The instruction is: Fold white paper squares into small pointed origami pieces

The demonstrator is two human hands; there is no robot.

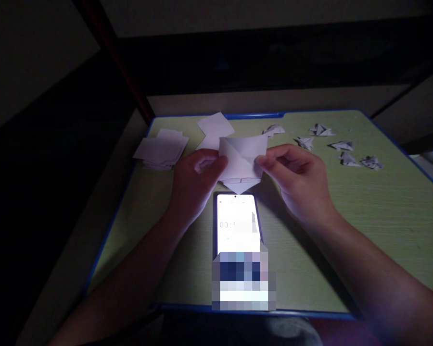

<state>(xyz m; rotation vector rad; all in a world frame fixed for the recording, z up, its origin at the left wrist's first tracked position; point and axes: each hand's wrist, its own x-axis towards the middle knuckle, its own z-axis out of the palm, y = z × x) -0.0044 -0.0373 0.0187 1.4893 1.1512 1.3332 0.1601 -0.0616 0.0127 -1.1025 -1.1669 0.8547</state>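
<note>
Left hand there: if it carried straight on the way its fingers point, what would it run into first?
Probably the creased white paper, whose left edge the left hand already pinches. Beyond it, the right hand seems next, though depth is unclear from this one view.

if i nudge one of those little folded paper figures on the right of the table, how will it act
The folded paper figure looks small and all paper, so it is probably light and would slide easily. Its creased, pointed shape suggests it may tip or catch rather than roll, and its thin points could bend if pressed.
</note>
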